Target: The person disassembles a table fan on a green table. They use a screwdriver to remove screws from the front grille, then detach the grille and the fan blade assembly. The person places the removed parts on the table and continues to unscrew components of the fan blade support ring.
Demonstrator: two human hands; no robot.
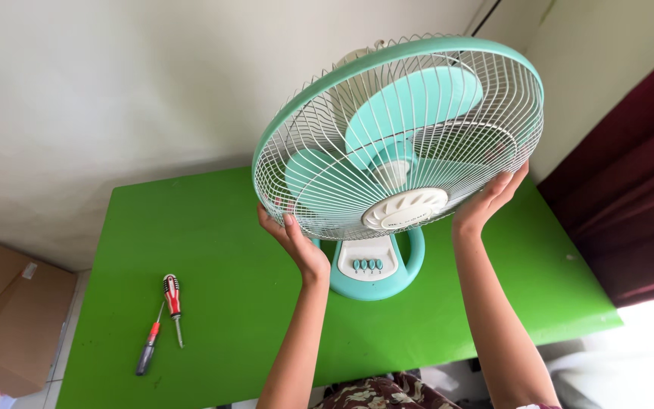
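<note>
Fan (399, 163), mint green with a white wire grille, stands on its round base at the far middle of the green table (213, 257). Head view: left hand (297, 242) grips the grille's lower left rim, right hand (490, 201) grips its lower right rim. Two screwdrivers (162, 322) lie well apart to the left. A cardboard box (5, 318) sits on the floor.

The grille (399, 136) hides the fingertips of both hands and blurs the blades behind it. The fan's stand is partly behind the grille. The box (1, 318) is cut by the left edge, the table's (213, 250) near edge by the bottom.
</note>
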